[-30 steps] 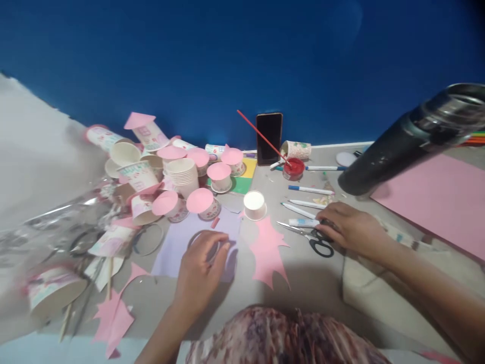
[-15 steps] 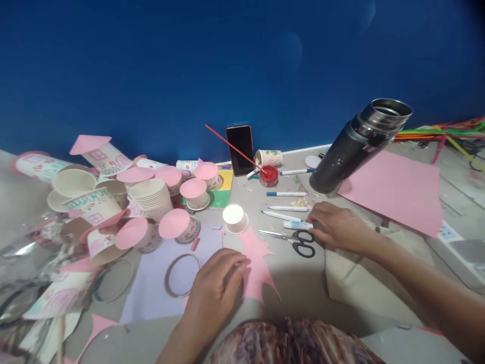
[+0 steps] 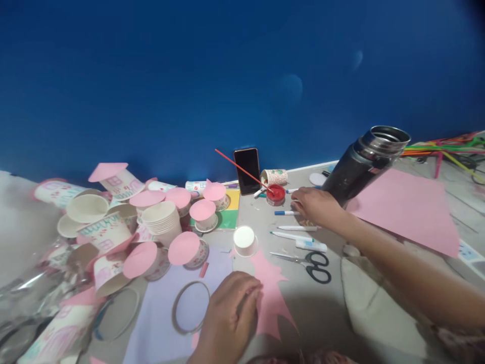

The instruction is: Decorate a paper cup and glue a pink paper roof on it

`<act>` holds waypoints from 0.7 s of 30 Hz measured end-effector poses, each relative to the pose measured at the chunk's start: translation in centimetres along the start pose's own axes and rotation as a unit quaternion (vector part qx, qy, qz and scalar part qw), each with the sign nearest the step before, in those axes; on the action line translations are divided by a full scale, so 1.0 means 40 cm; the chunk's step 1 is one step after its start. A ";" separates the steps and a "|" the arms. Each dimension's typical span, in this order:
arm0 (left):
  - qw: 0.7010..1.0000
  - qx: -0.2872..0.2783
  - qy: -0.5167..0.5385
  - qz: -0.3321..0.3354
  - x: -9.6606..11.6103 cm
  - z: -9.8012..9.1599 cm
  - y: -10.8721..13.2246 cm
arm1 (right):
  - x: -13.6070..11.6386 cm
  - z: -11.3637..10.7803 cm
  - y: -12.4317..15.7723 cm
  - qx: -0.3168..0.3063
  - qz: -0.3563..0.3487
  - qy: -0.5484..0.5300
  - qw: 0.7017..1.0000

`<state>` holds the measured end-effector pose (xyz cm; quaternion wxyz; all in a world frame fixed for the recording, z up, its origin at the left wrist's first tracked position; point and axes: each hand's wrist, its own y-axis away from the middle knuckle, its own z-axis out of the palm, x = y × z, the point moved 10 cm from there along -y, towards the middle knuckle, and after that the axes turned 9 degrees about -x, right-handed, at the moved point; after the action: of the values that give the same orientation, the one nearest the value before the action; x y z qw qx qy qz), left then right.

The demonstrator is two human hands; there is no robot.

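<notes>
Loosely curled, my left hand [image 3: 233, 316] rests at the left edge of a jagged pink paper scrap [image 3: 271, 298], and nothing shows in its fingers. Just beyond it a white paper cup [image 3: 244, 239] stands upside down. My right hand [image 3: 316, 206] hovers over the pens with fingers apart, close to a blue-capped marker [image 3: 285, 213] and a jar of red paint [image 3: 276, 194] holding a thin red stick [image 3: 240, 168]. Below that hand lie a teal-tipped marker [image 3: 291, 236], a glue tube [image 3: 311, 245] and black-handled scissors [image 3: 317, 266].
A dark metal flask [image 3: 364, 162] stands open right of my right hand, before pink paper [image 3: 409, 212]. Decorated paper cups with pink tops [image 3: 184, 247] crowd the left. A tape ring [image 3: 175, 311] lies on lilac paper [image 3: 151, 323]. A phone [image 3: 248, 171] leans against the blue wall.
My right hand has moved away from the glue tube and scissors, up and left over the blue-capped marker. My left hand stays by the pink scrap. The view has tilted up slightly.
</notes>
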<state>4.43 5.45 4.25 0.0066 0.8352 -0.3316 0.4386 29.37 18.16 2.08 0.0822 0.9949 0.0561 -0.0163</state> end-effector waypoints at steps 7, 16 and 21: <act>0.999 -0.023 0.034 -0.015 -0.065 0.014 0.016 | -0.018 0.041 -0.008 0.007 0.008 -0.035 0.999; 0.998 -0.016 0.061 0.012 -0.074 0.016 0.033 | 0.005 0.052 -0.009 0.026 0.019 -0.042 0.999; 0.998 -0.008 0.057 0.008 -0.063 0.001 0.030 | 0.032 -0.009 -0.030 0.025 0.043 0.004 0.999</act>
<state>2.78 5.89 2.04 0.0288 0.8060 -0.3412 0.4829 30.51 19.53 2.21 0.0578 0.9982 0.0135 -0.0103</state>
